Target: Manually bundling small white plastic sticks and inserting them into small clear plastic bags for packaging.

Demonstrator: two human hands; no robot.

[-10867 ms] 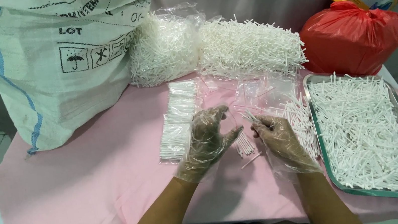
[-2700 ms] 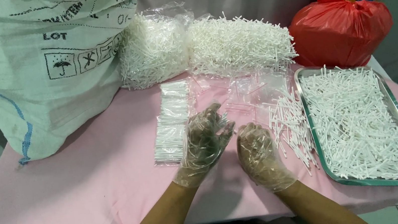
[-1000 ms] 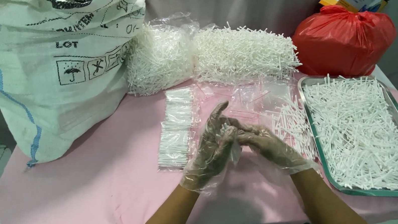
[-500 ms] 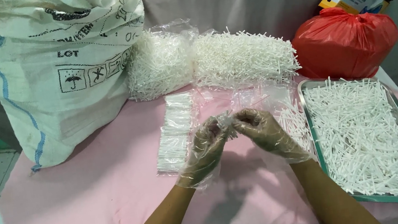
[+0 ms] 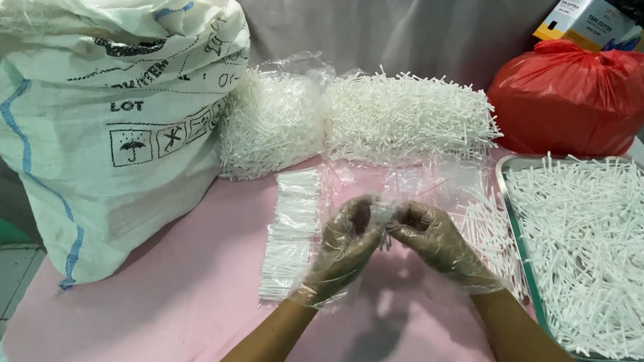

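Note:
Both my hands wear thin clear plastic gloves and meet above the pink table [image 5: 127,328]. My left hand [image 5: 342,246] and my right hand [image 5: 431,239] pinch a small clear plastic sleeve [image 5: 382,216] between their fingertips. Whether sticks are inside it I cannot tell. To the left of my left hand lie flat packed sleeves of white sticks [image 5: 291,230]. Loose white sticks [image 5: 485,228] and empty clear sleeves [image 5: 428,180] lie just beyond and right of my right hand.
A metal tray [image 5: 512,207] heaped with white sticks stands at the right. Two big clear bags of sticks [image 5: 347,120] lie at the back. A large white woven sack [image 5: 109,117] stands back left, a red plastic bag [image 5: 578,100] back right with a box behind it.
My hands have lifted off the table and come together, fingertips closing on the clear sleeve. The view has shifted slightly.

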